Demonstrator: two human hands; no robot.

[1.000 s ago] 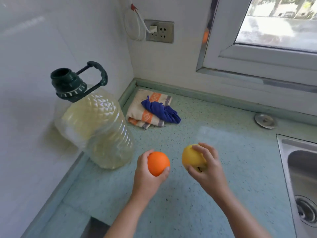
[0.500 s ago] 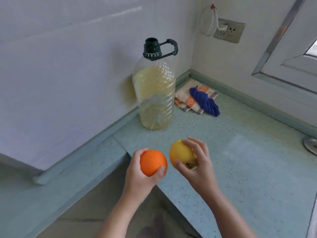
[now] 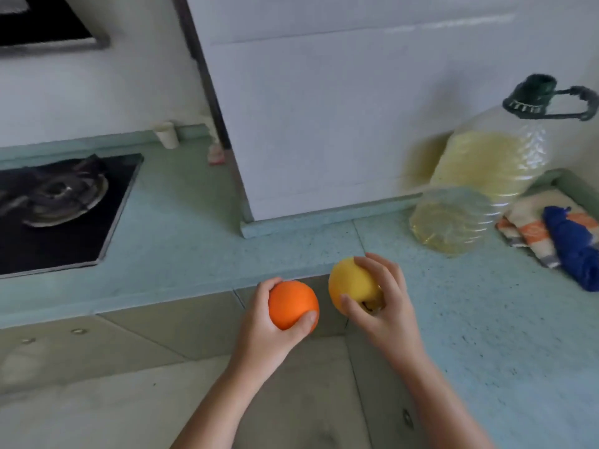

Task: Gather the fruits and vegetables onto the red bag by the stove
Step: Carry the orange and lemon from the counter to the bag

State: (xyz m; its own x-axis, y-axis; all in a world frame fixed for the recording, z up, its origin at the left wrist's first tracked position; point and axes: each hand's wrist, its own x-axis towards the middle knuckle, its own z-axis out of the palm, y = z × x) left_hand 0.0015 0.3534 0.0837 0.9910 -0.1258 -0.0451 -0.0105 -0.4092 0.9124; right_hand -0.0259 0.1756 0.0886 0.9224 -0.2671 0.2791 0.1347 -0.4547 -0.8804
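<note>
So 2 pieces of fruit are being held up at once here: an orange [image 3: 291, 303] is gripped in the left hand [image 3: 275, 332], fingers and thumb curled around it, and a yellow fruit [image 3: 350, 285] is clasped in the right hand [image 3: 385, 306], fingers wrapped over the top and thumb pressed on the near side. Both are held in the air just off the front edge of the pale green countertop [image 3: 181, 254], right next to each other but not touching. A gas stove [image 3: 61, 202] is set into the counter well off to the left, with a small white cup [image 3: 167, 134] parked behind it against the wall. Over on the right, a big oil jug [image 3: 479, 186] with a dark green cap can be seen in the corner, and a folded striped towel [image 3: 531, 228] with a blue cloth [image 3: 573, 254] lying on it is just beside that. The picture's pretty blurry.
</note>
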